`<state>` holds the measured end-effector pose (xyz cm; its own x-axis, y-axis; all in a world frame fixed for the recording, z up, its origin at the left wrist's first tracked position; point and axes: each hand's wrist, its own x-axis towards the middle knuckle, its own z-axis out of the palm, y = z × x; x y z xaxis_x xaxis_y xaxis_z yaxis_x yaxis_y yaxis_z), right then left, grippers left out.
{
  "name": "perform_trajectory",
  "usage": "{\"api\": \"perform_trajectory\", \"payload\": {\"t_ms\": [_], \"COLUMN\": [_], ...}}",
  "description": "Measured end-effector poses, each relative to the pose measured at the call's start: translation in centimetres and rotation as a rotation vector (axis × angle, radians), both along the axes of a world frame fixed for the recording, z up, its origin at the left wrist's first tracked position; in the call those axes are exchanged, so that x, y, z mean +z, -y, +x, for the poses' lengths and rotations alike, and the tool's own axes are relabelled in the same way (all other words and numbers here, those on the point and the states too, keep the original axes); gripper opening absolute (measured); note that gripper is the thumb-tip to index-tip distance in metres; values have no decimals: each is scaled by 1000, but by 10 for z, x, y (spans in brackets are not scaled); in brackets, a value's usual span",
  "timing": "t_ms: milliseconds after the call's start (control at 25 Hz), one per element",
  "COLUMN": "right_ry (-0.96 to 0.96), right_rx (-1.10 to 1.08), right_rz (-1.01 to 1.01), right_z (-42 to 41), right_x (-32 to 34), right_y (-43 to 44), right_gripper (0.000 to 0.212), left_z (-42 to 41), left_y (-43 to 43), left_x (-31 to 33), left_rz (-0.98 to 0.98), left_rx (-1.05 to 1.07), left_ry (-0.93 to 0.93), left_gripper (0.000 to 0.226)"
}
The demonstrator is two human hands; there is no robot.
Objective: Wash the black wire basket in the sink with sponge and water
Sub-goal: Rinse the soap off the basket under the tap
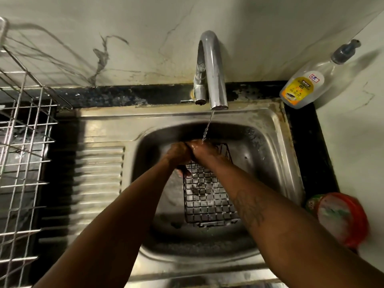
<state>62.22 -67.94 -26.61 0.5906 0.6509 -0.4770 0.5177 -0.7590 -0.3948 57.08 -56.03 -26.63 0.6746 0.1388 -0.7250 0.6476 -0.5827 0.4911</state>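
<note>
In the sink (276,142) basin, the left hand (179,155) curls its fingers round the far left rim of the black wire basket (207,198). Touching it on the right, the right hand (200,149) sits under the water stream (206,129); whether its fingers grip rim or sponge cannot be told. The basket's long axis runs from both hands back toward the person, mesh face up.

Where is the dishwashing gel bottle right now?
In the head view, the dishwash gel bottle sits at the upper right, on the black counter by the back right corner of the sink, right of the tap.
</note>
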Motion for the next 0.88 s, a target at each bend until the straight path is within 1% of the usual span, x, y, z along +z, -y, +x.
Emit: {"api": "perform_trajectory", "payload": {"t_ms": [40,120,200,240,280,320,360,400,440,480,560,640,680,720,760,800,840,880], "right_ry": [16,-50,-95,-83,-62,-53,-49,-40,-64,-91,-157,-155,-158,-128,-106,-63,-4,-5], "right_rx": [-9,-169,-256,-272,-281,-291,-292,-249,-207,-150,-68,-61,-92,-133,-174,-185,-167,-156], "right_rz": [-30,-92,-113,-106,-85,-68,-24,-2,29,13,13,24,41,27,8,-32,-37,-19], "right_z": [3,15,21,21,19,18,19,18,12,7,1,5,9,14,20,23,21,17], "right_x": [-1,-13,-19,-19,-23,-27,-30,-30,-21,-13,1,1,-1,0,-6,-7,-5,-2], "right_y": [4,19,28,27,22,18,15,11,6,1,-3,-1,1,7,14,21,25,25], "right_gripper": [37,36,33,34,38,44,50,54,52,43,25,24,21,16,14,17,23,27], "left_z": [0,-1,-3,-4,-4,-7,-9,-11,-14,-15,-15,-18,-18,-18,-18,-17,-16,-17], "left_y": [-3,-5,-6,-7,-7,-7,-8,-9,-10,-9,-12,-26,-32,-34,-32,-29,-24,-21], "left_x": [-3,-8,-6,-9,-7,1,1,1,-5,-8,-12,-19,-19,-18,-17,-18,-17,-22], "left_rz": [-1,101,147,147,177,215,285,366,411,410,344,250,242,251,268,266,264,276], "left_rx": [103,85,72,92,72,55,-29,-107,-192,-253,-260,-387,-418,-410,-399,-386,-393,-429], "left_ry": [-29,-73,-78,-52,-20,-39,-48,-29,20,110,275,263,227,228,235,278,267,295], "left_gripper": [49,37,34,33,32,32,33,35,37,40,43,45,40,32,25,21,20,19]}}
